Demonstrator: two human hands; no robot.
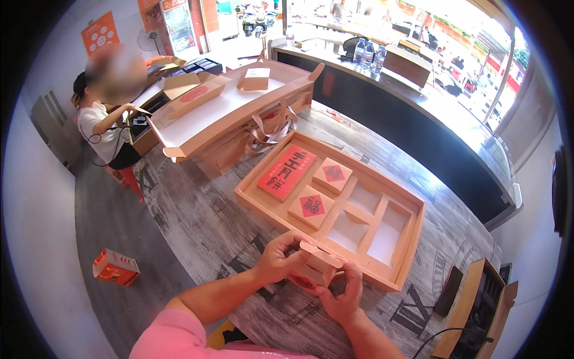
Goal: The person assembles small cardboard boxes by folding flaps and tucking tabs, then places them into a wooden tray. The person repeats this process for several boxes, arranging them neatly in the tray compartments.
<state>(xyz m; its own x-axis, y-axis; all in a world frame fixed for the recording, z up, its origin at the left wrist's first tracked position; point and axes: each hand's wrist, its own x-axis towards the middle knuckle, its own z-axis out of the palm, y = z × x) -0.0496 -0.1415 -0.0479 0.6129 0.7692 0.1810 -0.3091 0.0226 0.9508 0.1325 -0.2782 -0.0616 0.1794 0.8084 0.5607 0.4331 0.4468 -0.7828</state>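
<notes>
Between my two hands, close to the table's near edge, is a small brown cardboard box with its top flaps standing up and a red patch on its lower side. My left hand grips its left side, thumb along the upper edge. On the other side my right hand pinches the box by its right end. Just beyond lies a shallow cardboard tray with compartments. It holds a long box with a red label and two small boxes, one farther back and one nearer, each with a red diamond. Three compartments show white bottoms.
A large cardboard lid with a small box on it stands at the back left, paper bags beside it. A person works farther left. An open carton with cables sits at right. Bottles stand on the far counter.
</notes>
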